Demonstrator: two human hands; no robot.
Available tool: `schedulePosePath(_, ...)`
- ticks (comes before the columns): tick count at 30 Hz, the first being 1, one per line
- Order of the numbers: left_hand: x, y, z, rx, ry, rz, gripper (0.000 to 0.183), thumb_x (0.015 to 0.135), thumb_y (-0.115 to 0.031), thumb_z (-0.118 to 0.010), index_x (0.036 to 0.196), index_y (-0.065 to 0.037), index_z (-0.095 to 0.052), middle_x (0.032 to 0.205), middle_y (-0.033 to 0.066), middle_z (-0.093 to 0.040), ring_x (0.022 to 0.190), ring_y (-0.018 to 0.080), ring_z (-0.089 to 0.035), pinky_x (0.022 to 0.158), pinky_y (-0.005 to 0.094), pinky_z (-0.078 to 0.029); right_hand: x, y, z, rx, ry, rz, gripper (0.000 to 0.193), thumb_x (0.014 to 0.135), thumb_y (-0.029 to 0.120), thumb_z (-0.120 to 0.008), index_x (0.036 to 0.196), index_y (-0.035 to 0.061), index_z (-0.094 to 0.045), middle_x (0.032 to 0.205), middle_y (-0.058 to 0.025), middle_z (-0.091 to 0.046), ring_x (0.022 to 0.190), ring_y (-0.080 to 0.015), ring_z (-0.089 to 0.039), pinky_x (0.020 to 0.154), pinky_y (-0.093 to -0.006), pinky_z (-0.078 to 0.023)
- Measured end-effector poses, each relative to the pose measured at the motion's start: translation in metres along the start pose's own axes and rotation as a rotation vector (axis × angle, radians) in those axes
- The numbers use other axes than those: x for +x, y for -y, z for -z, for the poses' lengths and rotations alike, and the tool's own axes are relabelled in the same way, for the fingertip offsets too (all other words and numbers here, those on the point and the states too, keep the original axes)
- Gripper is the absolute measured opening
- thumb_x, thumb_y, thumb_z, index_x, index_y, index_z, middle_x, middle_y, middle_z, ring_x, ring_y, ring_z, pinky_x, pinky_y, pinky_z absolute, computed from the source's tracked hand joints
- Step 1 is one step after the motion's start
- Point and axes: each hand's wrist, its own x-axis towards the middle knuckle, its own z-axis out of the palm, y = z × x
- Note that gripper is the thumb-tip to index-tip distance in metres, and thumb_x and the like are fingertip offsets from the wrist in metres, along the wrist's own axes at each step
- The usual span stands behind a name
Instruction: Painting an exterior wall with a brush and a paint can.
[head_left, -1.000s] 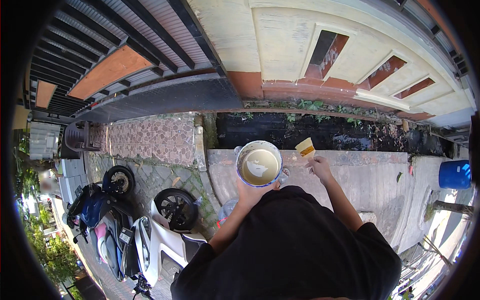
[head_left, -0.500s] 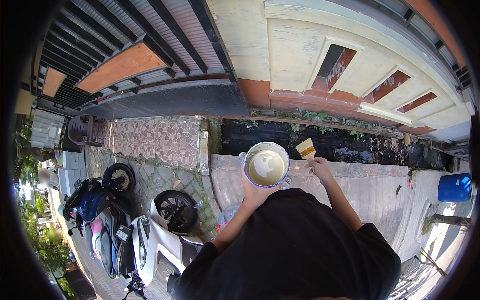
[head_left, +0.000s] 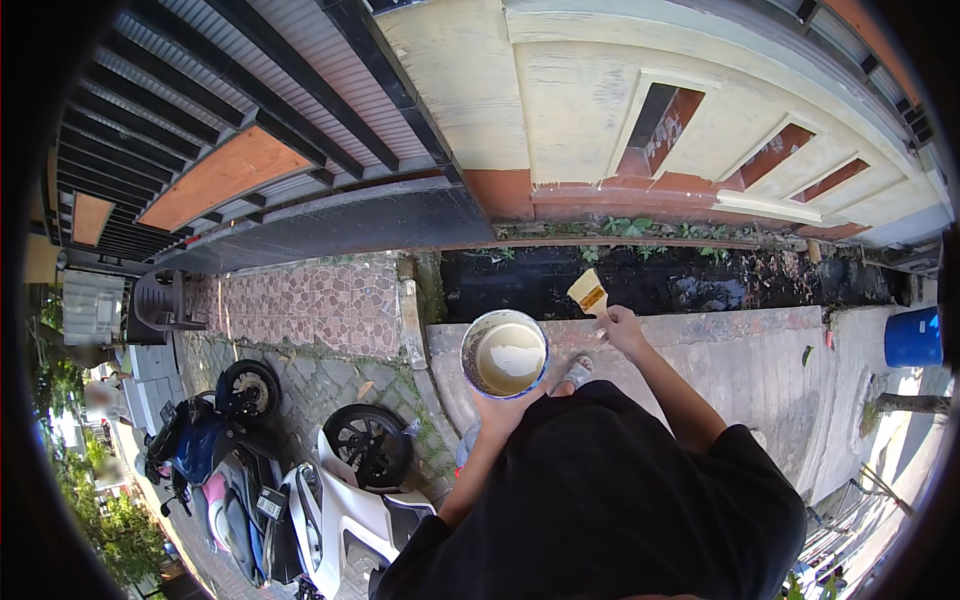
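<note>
At the far left, two scooters (head_left: 290,500) stand parked on a cobbled strip, one dark blue and one white, with a dark plastic chair (head_left: 160,300) behind them. Above them runs a slatted black gate (head_left: 250,130) with orange panels, and a patch of patterned paving (head_left: 300,300) lies in front of it. Toward the middle, the left hand (head_left: 497,408) comes up from the lower edge and cups a round paint can (head_left: 505,354) from below, fingers curled around its base; the can sits upright and open, nearly full of cream paint, just over the edge of a concrete slab (head_left: 740,360). A sandalled foot (head_left: 577,373) shows just right of the can, between the two arms. Right of that, the right hand (head_left: 622,328) is closed around the handle of a paintbrush (head_left: 588,292), whose wide bristles are loaded with yellowish paint and point up toward the wall. The brush hangs over a dark, muddy drain (head_left: 660,285) that runs between the slab and a cream wall (head_left: 600,110) with reddish slots and a reddish base, and it is clear of the wall. Small weeds (head_left: 630,228) grow along the foot of that wall. At the far right edge stands a blue barrel (head_left: 912,337).
</note>
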Motion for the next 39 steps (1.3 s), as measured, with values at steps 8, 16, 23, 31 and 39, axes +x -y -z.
schedulePosePath(8,0.056,0.021,0.025,-0.024,0.033,-0.023,0.081,0.071,-0.003,-0.098,0.141,-0.001,-0.058,0.132,0.0092,-0.069,0.118,0.0208,-0.07,0.107,0.0387,-0.056,0.067,0.04,-0.04,-0.366,-0.18,0.109,0.028,0.103,0.025,-0.068,0.099,-0.0026,-0.067,0.091,-0.0255,-0.075,0.087,-0.0421,-0.075,0.08,-0.0508,-0.058)
schedulePosePath(16,0.149,0.096,0.056,0.06,0.149,-0.076,0.066,0.079,-0.01,-0.096,0.136,-0.005,-0.063,0.125,0.0071,-0.073,0.115,0.0195,-0.071,0.103,0.0371,-0.055,0.198,0.069,-0.088,-0.647,-0.163,0.197,0.03,0.104,0.028,-0.064,0.097,-0.0007,-0.067,0.093,-0.0274,-0.073,0.093,-0.05,-0.071,0.084,-0.0589,-0.055)
schedulePosePath(23,0.181,0.21,0.077,0.267,0.403,-0.052,0.084,0.088,-0.008,-0.087,0.159,-0.006,-0.043,0.155,0.0126,-0.056,0.139,0.0265,-0.059,0.118,0.044,-0.048,0.369,0.072,-0.168,-0.741,-0.127,0.327,0.028,0.105,0.028,-0.063,0.098,0.0016,-0.069,0.09,-0.0268,-0.074,0.09,-0.0468,-0.073,0.083,-0.0588,-0.058)
schedulePosePath(31,0.197,0.268,0.078,0.767,0.389,-0.215,0.082,0.089,-0.011,-0.086,0.159,-0.006,-0.043,0.155,0.0127,-0.056,0.139,0.027,-0.059,0.118,0.0443,-0.048,0.491,0.108,-0.282,-0.645,-0.037,0.458,0.02,0.1,0.016,-0.06,0.1,0.0014,-0.073,0.094,-0.027,-0.075,0.094,-0.0475,-0.074,0.087,-0.058,-0.058)
schedulePosePath(39,0.199,0.274,0.071,1.045,0.416,-0.3,0.081,0.09,-0.014,-0.084,0.159,-0.006,-0.043,0.155,0.0128,-0.056,0.139,0.0276,-0.058,0.118,0.0446,-0.048,0.498,0.037,-0.177,-0.506,-0.211,0.494,0.019,0.1,0.021,-0.068,0.108,0.0054,-0.077,0.087,-0.0263,-0.071,0.085,-0.0482,-0.07,0.078,-0.0575,-0.055)
